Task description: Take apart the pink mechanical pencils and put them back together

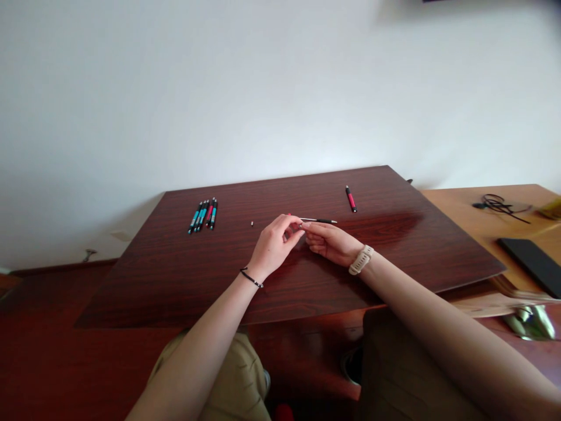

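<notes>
My left hand (275, 244) and my right hand (329, 241) meet over the middle of a dark red wooden table (175, 280). Between their fingertips they pinch a thin dark pen part (319, 220) that points right, with a bit of pink showing at the left fingers. A small dark piece (252, 223) lies on the table just left of my left hand. Several teal and pink pens (203, 214) lie in a row at the back left. One pink pen (350, 199) lies alone at the back right.
A lighter wooden desk (473, 216) adjoins on the right, carrying a tangled black cable (497, 204) and a flat black object (532, 263). A white wall stands behind the table. My knees show below the front edge.
</notes>
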A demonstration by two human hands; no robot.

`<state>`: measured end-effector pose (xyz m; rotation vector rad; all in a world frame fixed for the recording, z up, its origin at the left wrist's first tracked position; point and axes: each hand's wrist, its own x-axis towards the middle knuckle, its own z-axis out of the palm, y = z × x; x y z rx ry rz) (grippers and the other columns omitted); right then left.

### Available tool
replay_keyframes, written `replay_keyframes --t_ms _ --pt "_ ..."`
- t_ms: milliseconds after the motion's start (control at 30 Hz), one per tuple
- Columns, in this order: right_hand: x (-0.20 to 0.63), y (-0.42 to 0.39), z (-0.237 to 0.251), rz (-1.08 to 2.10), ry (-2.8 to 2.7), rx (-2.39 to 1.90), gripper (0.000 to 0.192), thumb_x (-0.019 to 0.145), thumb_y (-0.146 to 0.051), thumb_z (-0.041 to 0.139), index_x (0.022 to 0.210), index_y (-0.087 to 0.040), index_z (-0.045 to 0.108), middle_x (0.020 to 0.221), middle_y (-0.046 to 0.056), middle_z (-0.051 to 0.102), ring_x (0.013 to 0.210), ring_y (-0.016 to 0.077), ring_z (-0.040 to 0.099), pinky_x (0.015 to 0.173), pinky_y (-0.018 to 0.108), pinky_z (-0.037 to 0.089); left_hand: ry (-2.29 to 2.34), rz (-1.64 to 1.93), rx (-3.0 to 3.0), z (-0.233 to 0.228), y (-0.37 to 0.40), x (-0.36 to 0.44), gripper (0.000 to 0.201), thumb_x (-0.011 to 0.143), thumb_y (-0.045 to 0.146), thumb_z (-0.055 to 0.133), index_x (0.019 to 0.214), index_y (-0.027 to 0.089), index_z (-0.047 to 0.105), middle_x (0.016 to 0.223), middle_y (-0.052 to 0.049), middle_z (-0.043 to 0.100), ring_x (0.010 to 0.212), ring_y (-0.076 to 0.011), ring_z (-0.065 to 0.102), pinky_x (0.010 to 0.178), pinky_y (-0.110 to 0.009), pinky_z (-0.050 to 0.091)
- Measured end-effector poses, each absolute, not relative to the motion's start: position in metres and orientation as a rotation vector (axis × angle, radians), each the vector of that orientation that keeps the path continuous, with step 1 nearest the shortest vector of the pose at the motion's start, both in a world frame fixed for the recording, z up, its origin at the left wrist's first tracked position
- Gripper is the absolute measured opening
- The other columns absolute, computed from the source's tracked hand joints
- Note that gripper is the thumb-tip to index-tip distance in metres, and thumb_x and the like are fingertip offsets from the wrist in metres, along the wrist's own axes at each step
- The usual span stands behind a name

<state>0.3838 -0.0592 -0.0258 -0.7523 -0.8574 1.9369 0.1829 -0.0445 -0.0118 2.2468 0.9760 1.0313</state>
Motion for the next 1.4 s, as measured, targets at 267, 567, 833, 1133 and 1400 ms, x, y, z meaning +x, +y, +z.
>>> replay_keyframes --t_ms 267,567,833,1133,1400 --pt "0.381 -0.061 -0.025 1.89 -0.876 -0.784 0.03 0.086 -0.037 0.088 0.095 -0.016 0.068 0.065 -0.01 0.036 0.054 0.0053 0.025 0.045 0.015 0.022 0.962 1.096 2.168 -0.005 -0.038 0.177 0.011 0.102 0.031 0.064 0.1 0.023 0.072 0.104 -0.006 0.074 0.091 -0.0196 0.07 0.074 -0.031 0.056" --pt "0.384 -0.058 -0.026 1.899 -0.433 -0.893 0.037 0.077 0.008 0.06 0.104 -0.015 0.068 0.094 0.008 0.075 0.078 0.0114 0.071 0.071 0.02 0.063 1.237 1.194 1.723 -0.003 0.005 0.119 0.01 0.09 0.023 0.06 0.084 0.02 0.053 0.098 -0.006 0.078 0.075 -0.0161 0.073 0.063 -0.026 0.053" --pt "0.382 -0.062 -0.031 1.891 -0.604 -0.823 0.05 0.071 0.017 0.056 0.106 -0.016 0.067 0.117 0.012 0.078 0.111 0.0171 0.078 0.096 0.024 0.066 1.314 1.15 1.8 -0.022 0.018 0.103 0.015 0.091 0.03 0.068 0.103 0.022 0.063 0.091 -0.005 0.079 0.079 -0.0182 0.075 0.071 -0.028 0.057" --pt "0.382 -0.065 -0.024 1.872 -0.639 -0.831 0.027 0.092 0.001 0.068 0.113 -0.016 0.065 0.12 0.015 0.079 0.118 0.0199 0.078 0.1 0.023 0.064 1.304 1.08 1.915 -0.035 0.018 0.113 0.023 0.097 0.037 0.065 0.113 0.024 0.073 0.094 -0.004 0.078 0.074 -0.0177 0.075 0.073 -0.03 0.059" --pt "0.382 -0.065 -0.02 1.879 -0.589 -0.873 0.033 0.094 0.006 0.058 0.119 -0.015 0.062 0.119 0.016 0.08 0.112 0.0202 0.08 0.093 0.024 0.067 1.259 1.056 1.872 -0.039 0.018 0.117 0.023 0.094 0.033 0.068 0.113 0.022 0.074 0.101 -0.006 0.079 0.078 -0.0199 0.078 0.075 -0.031 0.061"
